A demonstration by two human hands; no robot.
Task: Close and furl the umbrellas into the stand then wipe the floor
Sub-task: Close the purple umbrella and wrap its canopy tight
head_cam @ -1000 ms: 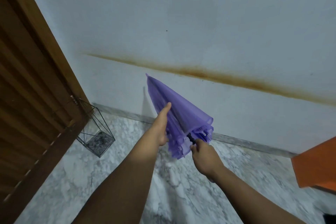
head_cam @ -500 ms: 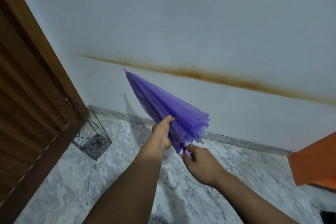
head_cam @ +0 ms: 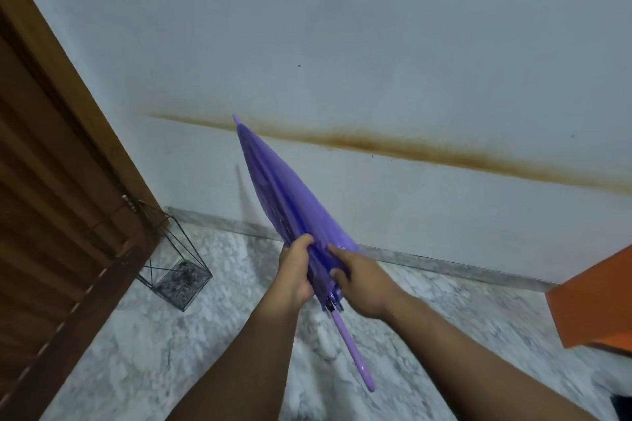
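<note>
The umbrella (head_cam: 273, 202) slants in mid-air before the wall (head_cam: 376, 44), tip up and to the left, handle down toward the viewer. The left hand (head_cam: 297, 270) lies on its left side, the right hand (head_cam: 362, 278) on its right. The wire stand (head_cam: 174, 263) sits on the floor (head_cam: 154, 352) to the left, beside the door (head_cam: 51, 181)

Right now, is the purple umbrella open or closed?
Closed. The purple umbrella has its canopy gathered into a narrow cone, and the left hand and right hand grip its lower end.
</note>
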